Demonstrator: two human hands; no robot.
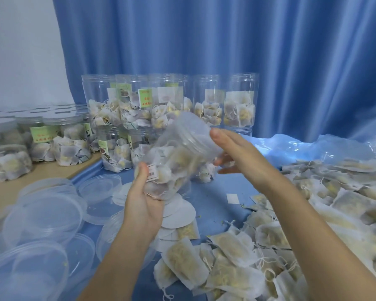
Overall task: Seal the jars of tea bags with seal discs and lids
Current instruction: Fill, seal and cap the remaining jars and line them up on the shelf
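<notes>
The jar (174, 158), filled with tea bags and capped with a clear lid (195, 132), is held tilted in mid-air, lid end up and to the right. The left hand (144, 199) grips the jar's base from below, thumb on its near side. The right hand (237, 153) is at the lid end with fingers extended and relaxed, thumb over the lid rim, fingers behind the jar. White seal discs (178, 211) lie on the blue table cover (213, 192) directly beneath. Loose lids (46, 216) lie at left.
</notes>
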